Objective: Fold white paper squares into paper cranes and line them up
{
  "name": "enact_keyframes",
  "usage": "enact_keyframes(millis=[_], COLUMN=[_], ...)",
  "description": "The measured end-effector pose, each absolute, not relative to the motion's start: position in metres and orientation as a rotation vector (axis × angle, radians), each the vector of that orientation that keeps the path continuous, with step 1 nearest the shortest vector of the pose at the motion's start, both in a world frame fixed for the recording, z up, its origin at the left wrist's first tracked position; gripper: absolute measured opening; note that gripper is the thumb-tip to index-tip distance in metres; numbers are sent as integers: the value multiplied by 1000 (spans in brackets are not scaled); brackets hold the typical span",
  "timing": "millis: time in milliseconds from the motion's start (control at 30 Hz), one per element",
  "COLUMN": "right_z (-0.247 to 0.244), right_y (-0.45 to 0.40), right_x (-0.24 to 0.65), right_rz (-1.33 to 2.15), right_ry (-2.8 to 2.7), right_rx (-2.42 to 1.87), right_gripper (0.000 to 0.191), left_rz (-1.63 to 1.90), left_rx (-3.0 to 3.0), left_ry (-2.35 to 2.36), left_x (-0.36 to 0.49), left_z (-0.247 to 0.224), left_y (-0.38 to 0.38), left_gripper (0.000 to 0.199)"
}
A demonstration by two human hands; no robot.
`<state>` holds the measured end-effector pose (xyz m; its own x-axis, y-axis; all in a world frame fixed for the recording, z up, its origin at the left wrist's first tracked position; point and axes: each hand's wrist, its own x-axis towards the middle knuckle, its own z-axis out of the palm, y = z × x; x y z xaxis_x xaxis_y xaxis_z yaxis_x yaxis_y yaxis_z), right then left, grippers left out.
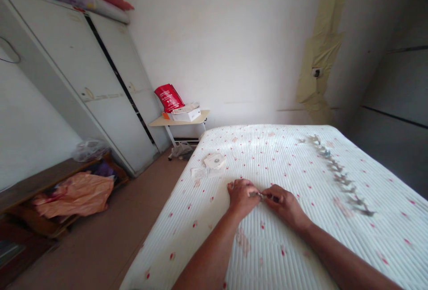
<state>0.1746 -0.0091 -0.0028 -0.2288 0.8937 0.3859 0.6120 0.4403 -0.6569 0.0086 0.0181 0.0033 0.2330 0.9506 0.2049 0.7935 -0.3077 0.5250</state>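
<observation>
Over the middle of the bed [267, 254], my left hand [242, 195] and my right hand [284, 204] meet at the fingertips. Both pinch a small greyish folded paper [261, 196], mostly hidden by the fingers. Its exact shape is too small to make out. Just beyond my left hand lie a whitish paper stack [214, 161] with a round dark mark and a printed sheet [199, 173]. To the right of my right hand, several small folded paper cranes [340, 178] form a slanting row on the striped, red-dotted cover.
Beyond the bed's far left corner stands a small table [160, 121] with a red bag [169, 97] and a white box [190, 115]. A wardrobe [100, 67] and a low wooden shelf [63, 174] line the left. A socket [317, 72] is on the taped wall.
</observation>
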Motion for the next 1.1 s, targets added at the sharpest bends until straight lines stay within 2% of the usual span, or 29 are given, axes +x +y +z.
enact_keyframes(millis=[300,467,733,1100], right_z=[-5,3,17,19], right_y=[-6,-9,-8,-8], right_x=[175,176,180,176], right_rz=[293,70,-243,-297], right_ry=[-2086,-2241,-2395,-2427], right_rx=[-1232,-1253,-1053,-1009], right_gripper=[28,28,28,25], left_rz=[687,652,649,641], left_rx=[2226,2223,2226,2231], left_ry=[1602,1613,1610,1631], left_x=[8,8,8,8], left_z=[2,4,3,4], left_y=[20,19,19,19], left_gripper=[11,11,11,9])
